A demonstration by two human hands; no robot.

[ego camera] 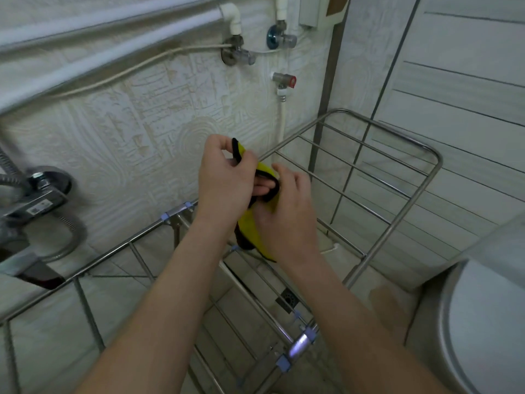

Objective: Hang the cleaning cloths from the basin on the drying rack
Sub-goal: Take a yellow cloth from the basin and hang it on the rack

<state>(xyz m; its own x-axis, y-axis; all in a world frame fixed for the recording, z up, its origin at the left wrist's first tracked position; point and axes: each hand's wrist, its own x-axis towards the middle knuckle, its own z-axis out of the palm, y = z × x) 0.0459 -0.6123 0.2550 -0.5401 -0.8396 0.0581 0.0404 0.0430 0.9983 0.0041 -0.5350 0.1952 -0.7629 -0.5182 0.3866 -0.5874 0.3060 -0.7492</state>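
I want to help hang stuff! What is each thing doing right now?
Yellow cleaning cloth with black edging: bunched, held above the rack, not hung.
Left hand: grip shut on the cloth.
Right hand: grip shut on the cloth.
Folding steel drying rack: unfolded, rails bare.

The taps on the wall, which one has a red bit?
The lowest valve, beside the corner pipe. Its cap is red; the valve above has a blue ring, and the left one shows only metal.

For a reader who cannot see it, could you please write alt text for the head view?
Two bare hands, left hand and right hand, hold a bunched yellow cloth with black edging above a bare metal drying rack. Behind it, a textured wall carries pipes and valves.
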